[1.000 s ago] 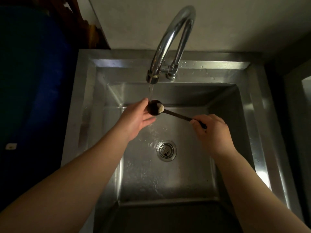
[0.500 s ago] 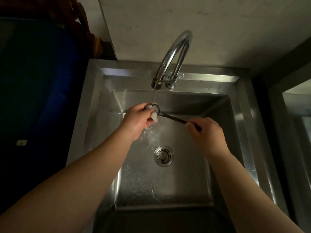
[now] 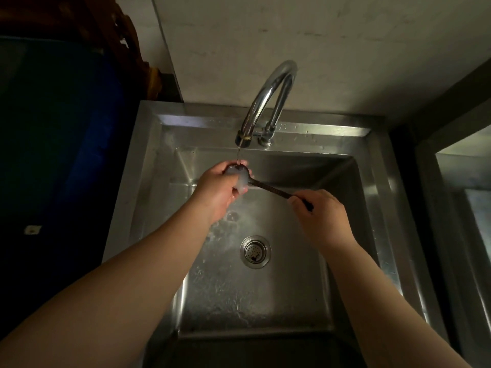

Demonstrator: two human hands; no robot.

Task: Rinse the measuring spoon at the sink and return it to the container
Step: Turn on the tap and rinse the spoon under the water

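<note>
My right hand (image 3: 322, 216) pinches the measuring spoon (image 3: 261, 184) by its handle end; my left hand (image 3: 219, 188) cups its bowl under the tap (image 3: 265, 102), above the sink (image 3: 372, 208), water trickling on it.

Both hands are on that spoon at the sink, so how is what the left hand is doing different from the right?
The left hand wraps around the measuring spoon's bowl, right under the thin stream from the faucet; the right hand pinches the far end of the handle, clear of the stream. The left hand looks wet; whether the right is wet cannot be told. Both hold the spoon above the sink.
</note>
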